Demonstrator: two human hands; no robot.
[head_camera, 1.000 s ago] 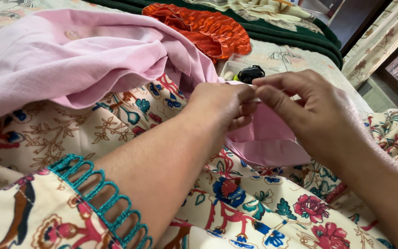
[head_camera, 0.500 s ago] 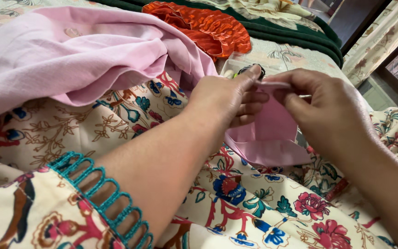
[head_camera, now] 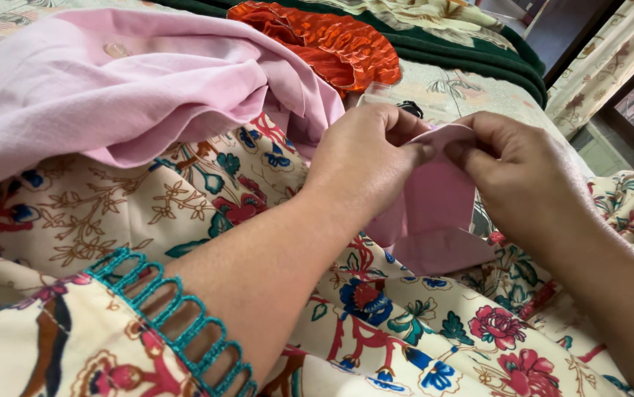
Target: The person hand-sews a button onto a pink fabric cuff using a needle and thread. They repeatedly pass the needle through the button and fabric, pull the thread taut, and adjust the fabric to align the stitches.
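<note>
- Nearest the camera, a cream floral sleeve (head_camera: 74, 345) with a teal looped trim (head_camera: 177, 316) covers the upper left forearm; the bare forearm runs diagonally up and to the right from it.
- A floral printed cloth (head_camera: 420, 345) lies under both arms. Its lower centre and lower right are uncovered and give open room below the hands.
- The left hand (head_camera: 365, 158) is knuckles-up, with its fingers curled inward. It is closed in a narrow pinch on the top edge of the pink fabric (head_camera: 434, 202).
- The right hand (head_camera: 512, 173) enters from the lower right, fingers bent toward the left hand. Thumb and forefinger pinch the same top edge, so both hands hold the pink fabric and their fingertips nearly touch.
- The held part of the pink fabric hangs below the two pinches as a folded flap, and its lower edge rests on the floral printed cloth between the wrists.
- The rest of the pink fabric spreads in a bunched mass to the upper left, well above the left forearm.
- Just behind the left hand sits what appears to be a clear plastic container (head_camera: 394, 95) with a dark item inside; the hand hides most of it.
- Farther back lies an orange pleated cloth (head_camera: 332, 40), then a dark green edge (head_camera: 478, 55) of bedding.
</note>
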